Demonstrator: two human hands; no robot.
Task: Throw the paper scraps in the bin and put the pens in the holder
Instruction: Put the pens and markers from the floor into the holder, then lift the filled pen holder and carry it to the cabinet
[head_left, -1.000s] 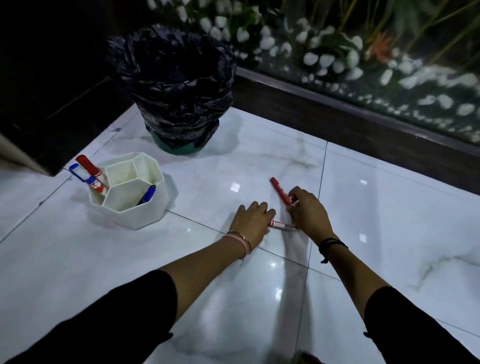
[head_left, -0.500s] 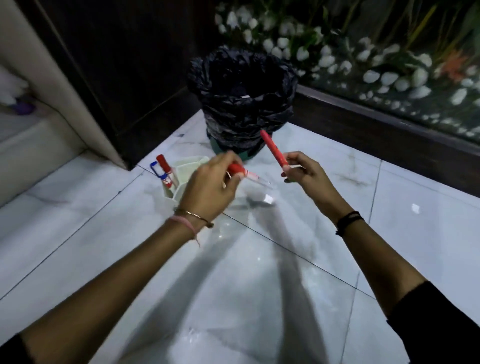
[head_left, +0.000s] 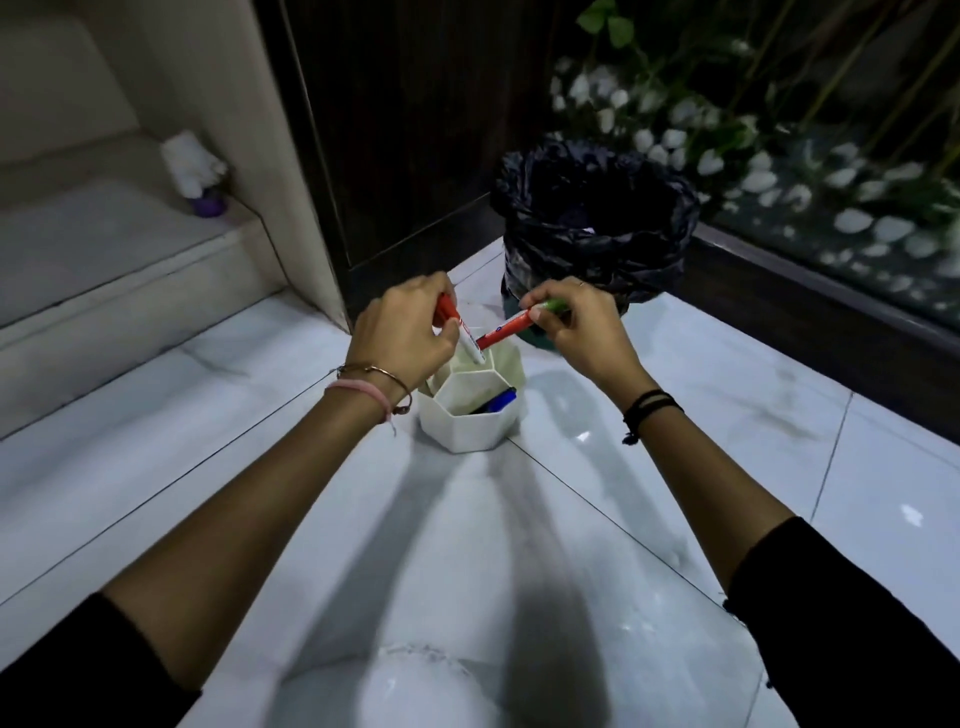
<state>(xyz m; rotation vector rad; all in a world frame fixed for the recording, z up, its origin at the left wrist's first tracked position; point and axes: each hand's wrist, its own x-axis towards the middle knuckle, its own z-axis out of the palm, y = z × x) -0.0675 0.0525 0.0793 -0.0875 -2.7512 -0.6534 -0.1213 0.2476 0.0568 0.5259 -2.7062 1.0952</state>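
Note:
A white hexagonal pen holder (head_left: 467, 431) stands on the marble floor, with a blue pen (head_left: 500, 401) lying in its near compartment. My left hand (head_left: 402, 332) grips a red-capped marker (head_left: 460, 330), tip down over the holder's far compartment. My right hand (head_left: 576, 325) holds a red pen (head_left: 506, 330) slanted down toward the same spot. Just behind them is the bin (head_left: 592, 228), lined with a black bag. No paper scraps are visible.
Beige stone steps (head_left: 130, 260) rise at the left, with a small white and purple object (head_left: 200, 176) on one. A dark wooden panel (head_left: 395, 130) stands behind the holder. A planter with white pebbles (head_left: 831, 208) and a dark raised edge borders the right.
Both hands lifted the red pens off the floor and carried them left to the holder. The pens now point down into it. My view swung left toward the steps.

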